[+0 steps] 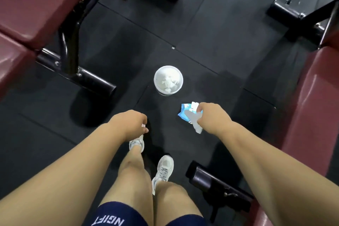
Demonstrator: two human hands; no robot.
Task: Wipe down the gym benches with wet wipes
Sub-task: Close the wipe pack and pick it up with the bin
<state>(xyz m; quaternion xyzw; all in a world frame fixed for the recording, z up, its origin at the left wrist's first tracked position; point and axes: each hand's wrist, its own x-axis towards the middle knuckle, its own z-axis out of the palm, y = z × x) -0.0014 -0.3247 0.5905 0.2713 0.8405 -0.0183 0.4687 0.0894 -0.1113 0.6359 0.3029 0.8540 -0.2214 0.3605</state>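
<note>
The left hand [131,124] hides its fingers; both benches [27,5] run off-frame.

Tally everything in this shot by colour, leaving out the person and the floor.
Maroon: 2, the left bench and the right bench.
White: 1, the tub on the floor holding crumpled wipes.
Blue and white: 1, the wipes packet gripped in the right hand.
Total: 4.
</note>
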